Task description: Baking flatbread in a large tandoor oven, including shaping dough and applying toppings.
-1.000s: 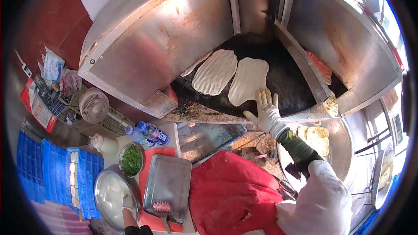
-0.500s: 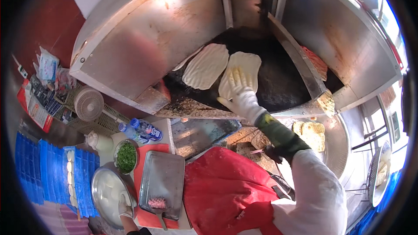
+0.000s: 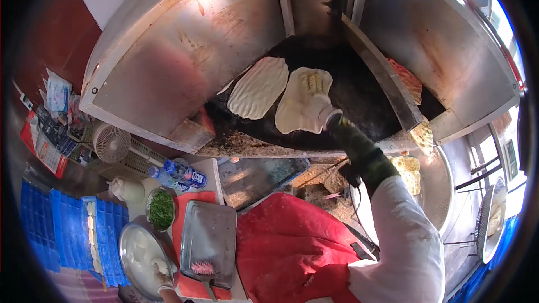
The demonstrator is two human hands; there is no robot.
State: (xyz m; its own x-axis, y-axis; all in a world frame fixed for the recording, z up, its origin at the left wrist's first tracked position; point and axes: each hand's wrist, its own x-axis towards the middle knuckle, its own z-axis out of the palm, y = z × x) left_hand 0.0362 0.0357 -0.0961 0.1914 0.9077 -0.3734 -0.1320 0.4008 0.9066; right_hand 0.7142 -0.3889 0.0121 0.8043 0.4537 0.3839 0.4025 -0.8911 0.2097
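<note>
My right hand point(image 3: 317, 98), in a whitish glove with yellowish fingers, lies flat on a long sheet of pale dough point(image 3: 292, 115) on the dark round griddle point(image 3: 359, 95). Its fingers point away from me, stretched out. To the left of it a second ridged dough sheet point(image 3: 258, 88) lies on the griddle, apart from the first. Down at the lower left, my left hand point(image 3: 163, 278) reaches into a metal bowl point(image 3: 124, 255) among white dough pieces point(image 3: 143, 249). Its fingers blend with the dough, so I cannot tell their grip.
Steel walls point(image 3: 185, 45) surround the griddle, and a metal divider point(image 3: 387, 78) crosses its right side. Near me stand a metal tray point(image 3: 210, 230) with a pink-bristled brush point(image 3: 203, 269), a bowl of chopped greens point(image 3: 161, 210), bottles point(image 3: 188, 174) and a pan of cooked flatbreads point(image 3: 407, 171).
My right hand has slid forward and slightly right over the dough sheet, whose near end now shows longer and wider. My left hand stays in the bowl, shifted slightly.
</note>
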